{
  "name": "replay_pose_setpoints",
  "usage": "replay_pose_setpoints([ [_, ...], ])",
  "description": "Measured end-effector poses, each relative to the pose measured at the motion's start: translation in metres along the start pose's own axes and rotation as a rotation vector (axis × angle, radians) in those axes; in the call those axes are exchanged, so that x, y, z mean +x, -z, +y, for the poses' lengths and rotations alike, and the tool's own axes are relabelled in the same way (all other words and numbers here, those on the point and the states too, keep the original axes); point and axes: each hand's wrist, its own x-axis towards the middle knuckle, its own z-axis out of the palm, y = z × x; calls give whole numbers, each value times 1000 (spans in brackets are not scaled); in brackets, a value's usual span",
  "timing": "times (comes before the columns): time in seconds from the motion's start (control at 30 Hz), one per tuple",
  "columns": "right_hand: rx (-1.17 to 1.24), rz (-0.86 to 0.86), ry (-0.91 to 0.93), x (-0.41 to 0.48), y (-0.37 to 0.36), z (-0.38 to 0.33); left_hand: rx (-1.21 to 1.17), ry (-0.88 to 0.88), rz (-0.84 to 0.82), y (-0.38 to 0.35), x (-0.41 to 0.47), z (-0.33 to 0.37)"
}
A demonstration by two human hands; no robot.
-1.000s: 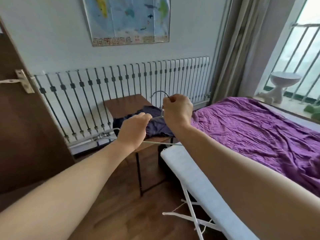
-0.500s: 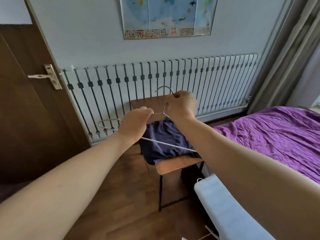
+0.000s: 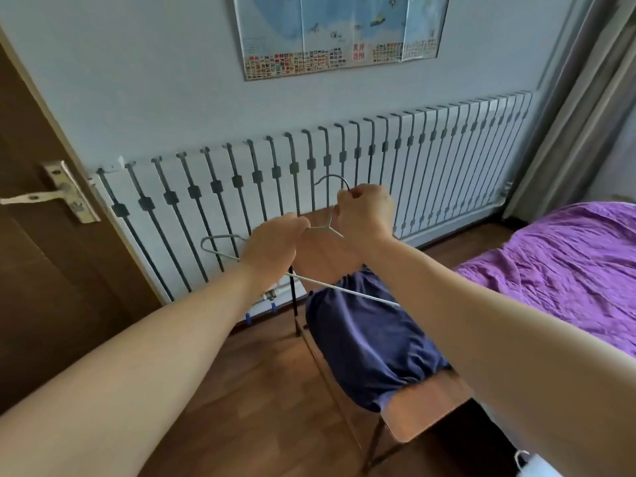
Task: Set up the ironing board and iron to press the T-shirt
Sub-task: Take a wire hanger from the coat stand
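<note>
Currently both hands up, holding a wire hanger (image 3: 330, 228) in front of the radiator (image 3: 378, 173). Right hand (image 3: 365, 211) fingers pinch the hook's base; left hand (image 3: 272, 244) fingers are curled round the left shoulder wire. Dark blue T-shirt (image 3: 368, 342) lies bunched on the small wooden table (image 3: 426, 411) below, bed (image 3: 557, 270) to its right.

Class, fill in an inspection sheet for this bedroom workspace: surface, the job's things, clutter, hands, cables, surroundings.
Surface: wooden chair seat, partly covered.
Job's things: dark blue garment heaped on the chair; corner of white ironing board at bottom right; no iron seen.
Clutter: bare wire hanger, held.
Hands: left hand and right hand both grip the hanger.
Cables: nothing seen.
Surroundings: radiator, wall map, door, purple bedspread.
</note>
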Motion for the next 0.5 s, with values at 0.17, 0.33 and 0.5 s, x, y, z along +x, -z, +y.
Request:
replay_pose_setpoints([
  [0.17,-17,65,-78,46,-63,-6,-79,-83,-73,-24,53,-75],
  [0.33,-35,84,-192,103,-107,5,-169,-118,-148,-73,104,-124],
  [0.5,-15,66,-340,172,-143,36,-189,-164,-209,-131,162,-160],
])
